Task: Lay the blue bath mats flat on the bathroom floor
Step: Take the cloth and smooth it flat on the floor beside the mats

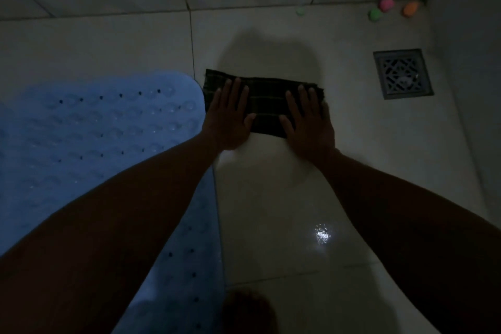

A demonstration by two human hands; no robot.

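Pressing dark cloth (267,106), both palms flat

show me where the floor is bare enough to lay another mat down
Bare tile runs from below the dark cloth toward the camera, between the blue mat and the right wall. Crowded: the far right corner, with the drain and small coloured balls.

Bath mat (89,130): pale blue, rows of raised bubbles, scattered small dark holes.
Cloth (267,106): dark green-black, faint plaid lines.
Floor tiles (271,211): glossy off-white, dark grout lines.
Drain cover (403,73): grey metal, lattice cut-out pattern.
Small objects in corner: pink (386,4), green (375,14), orange (411,9), pale green (300,11).
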